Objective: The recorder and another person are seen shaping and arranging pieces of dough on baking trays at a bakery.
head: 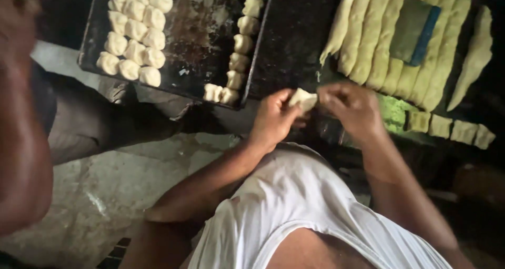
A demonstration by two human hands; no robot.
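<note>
Floor: pale stone floor (100,195) at lower left, nearest the camera.
Shirt: white shirt (294,211) at bottom centre, both forearms rising from it.
Left hand: left hand (273,119) at centre, fingers closed on the dough piece (303,99), gripping its left side.
Right hand: right hand (353,107) just right of it, fingertips pinched on the same piece from the right.
Cut squares: row of small dough squares (451,128) at right, beyond the right hand.
Dough strips: long dough strips (389,37) side by side at upper right, a dark scraper with a blue edge (415,29) lying on them.
Tray: dark baking tray (202,37) at upper left, holding shaped dough pieces (135,35) clustered on its left and a column along its right edge.
</note>
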